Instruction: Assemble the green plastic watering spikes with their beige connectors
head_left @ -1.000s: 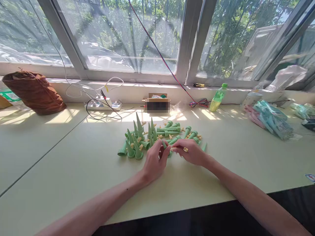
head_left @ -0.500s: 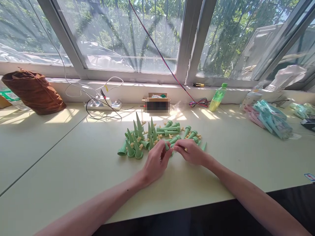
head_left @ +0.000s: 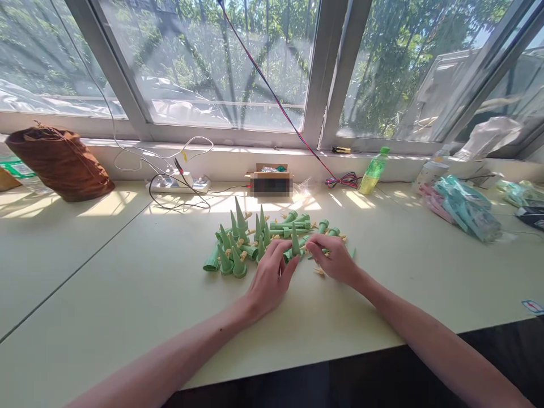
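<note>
Left hand (head_left: pixel 272 273) pinches a green cone (head_left: pixel 295 241). Right hand (head_left: pixel 334 256) curls at the cone's three o'clock; its grip I cannot tell.

I'd call this a workroom: windows (head_left: pixel 225 68) across the top, power strip (head_left: pixel 196 185) left of centre, green cones (head_left: pixel 238 264) clustered mid-frame on a table (head_left: pixel 127 300).

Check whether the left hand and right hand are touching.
Apart: the head view shows a gap between left hand and right hand, beside the upright green cone.
</note>
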A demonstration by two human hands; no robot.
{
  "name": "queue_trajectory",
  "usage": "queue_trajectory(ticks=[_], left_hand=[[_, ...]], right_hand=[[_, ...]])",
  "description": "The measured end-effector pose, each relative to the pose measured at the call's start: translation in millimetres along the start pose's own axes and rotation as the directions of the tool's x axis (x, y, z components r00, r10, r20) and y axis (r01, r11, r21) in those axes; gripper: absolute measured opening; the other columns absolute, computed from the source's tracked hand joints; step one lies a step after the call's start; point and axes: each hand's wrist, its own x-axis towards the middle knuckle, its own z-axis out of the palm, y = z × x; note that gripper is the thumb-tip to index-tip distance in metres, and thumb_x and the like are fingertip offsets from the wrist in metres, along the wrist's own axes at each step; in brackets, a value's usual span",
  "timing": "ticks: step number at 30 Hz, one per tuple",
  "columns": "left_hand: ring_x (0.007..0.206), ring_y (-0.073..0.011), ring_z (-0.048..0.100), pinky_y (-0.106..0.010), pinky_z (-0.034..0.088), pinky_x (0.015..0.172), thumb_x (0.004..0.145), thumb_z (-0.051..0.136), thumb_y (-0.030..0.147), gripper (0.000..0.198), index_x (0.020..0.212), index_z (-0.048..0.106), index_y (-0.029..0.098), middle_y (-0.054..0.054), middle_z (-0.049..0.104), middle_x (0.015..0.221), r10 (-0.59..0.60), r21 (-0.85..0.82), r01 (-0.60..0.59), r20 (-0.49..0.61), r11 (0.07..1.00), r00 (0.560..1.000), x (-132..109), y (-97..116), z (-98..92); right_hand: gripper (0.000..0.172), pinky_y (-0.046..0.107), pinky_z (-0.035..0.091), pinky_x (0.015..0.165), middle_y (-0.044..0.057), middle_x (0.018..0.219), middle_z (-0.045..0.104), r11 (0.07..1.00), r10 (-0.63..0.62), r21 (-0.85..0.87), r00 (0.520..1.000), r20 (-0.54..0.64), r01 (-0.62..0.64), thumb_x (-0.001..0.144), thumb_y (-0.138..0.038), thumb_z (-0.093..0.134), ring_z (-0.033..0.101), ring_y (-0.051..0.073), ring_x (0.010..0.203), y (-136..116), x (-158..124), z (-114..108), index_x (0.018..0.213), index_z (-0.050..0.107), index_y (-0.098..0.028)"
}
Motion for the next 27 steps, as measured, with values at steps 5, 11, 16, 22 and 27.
queue_trajectory(ticks=[5, 11, 16, 22, 27], left_hand=[[0.062, -0.0068, 0.051, -0.019, 0.044, 0.052, 0.099, 0.051, 0.024, 0.015, 0.114, 0.053, 0.021, -0.003, 0.056, 0.103, -0.01, 0.004, 0.01, -0.002, 1.0, 1.0, 1.4, 0.1, -0.9], [0.064, -0.0068, 0.051, -0.019, 0.046, 0.054, 0.099, 0.052, 0.021, 0.014, 0.112, 0.055, 0.022, -0.004, 0.057, 0.107, 0.029, 0.009, -0.029, -0.019, 1.0, 0.999, 0.7, -2.4, 0.1], [0.063, -0.0063, 0.052, -0.02, 0.048, 0.056, 0.098, 0.053, 0.019, 0.017, 0.114, 0.058, 0.023, -0.005, 0.056, 0.11, 0.054, 0.002, -0.054, -0.016, 0.999, 0.998, -0.6, -4.2, -0.1], [0.062, -0.0065, 0.052, -0.02, 0.048, 0.054, 0.097, 0.053, 0.02, 0.011, 0.108, 0.057, 0.022, -0.005, 0.059, 0.111, 0.029, -0.023, -0.029, -0.017, 0.999, 0.999, 1.0, -1.8, -0.4], [0.061, -0.0068, 0.05, -0.019, 0.044, 0.051, 0.098, 0.052, 0.024, 0.005, 0.1, 0.052, 0.021, -0.002, 0.055, 0.097, -0.026, -0.048, 0.024, -0.052, 0.999, 0.998, 2.7, 0.7, 0.3]], right_hand=[[0.032, 0.025, 0.035, 0.054, -0.003, 0.057, 0.049, 1.0, 0.017, -0.007, 1.0, 0.019, -0.016, 0.102, -0.035, 0.047, 0.044, 0.012, 0.052, -0.5, 0.7, 0.3, 0.074, 0.054, -0.02], [0.033, 0.025, 0.033, 0.054, -0.003, 0.06, 0.048, 0.999, 0.01, -0.046, 0.999, 0.04, -0.009, 0.102, -0.035, 0.046, 0.042, 0.012, 0.055, 1.6, 0.4, 1.0, 0.072, 0.051, -0.02], [0.04, 0.025, 0.029, 0.053, -0.004, 0.056, 0.042, 0.997, 0.023, -0.071, 0.996, 0.081, -0.018, 0.103, -0.036, 0.04, 0.037, 0.011, 0.052, 1.4, -0.3, 2.7, 0.066, 0.04, -0.021], [0.048, 0.026, 0.03, 0.053, -0.003, 0.056, 0.043, 0.998, 0.041, -0.054, 0.993, 0.115, -0.035, 0.105, -0.043, 0.035, 0.037, 0.011, 0.052, 1.2, 0.4, 4.9, 0.063, 0.041, -0.02], [0.046, 0.025, 0.031, 0.054, -0.003, 0.058, 0.043, 0.997, 0.05, -0.063, 0.992, 0.118, -0.043, 0.104, -0.045, 0.038, 0.038, 0.012, 0.055, 1.3, 0.3, 4.8, 0.067, 0.047, -0.02]])
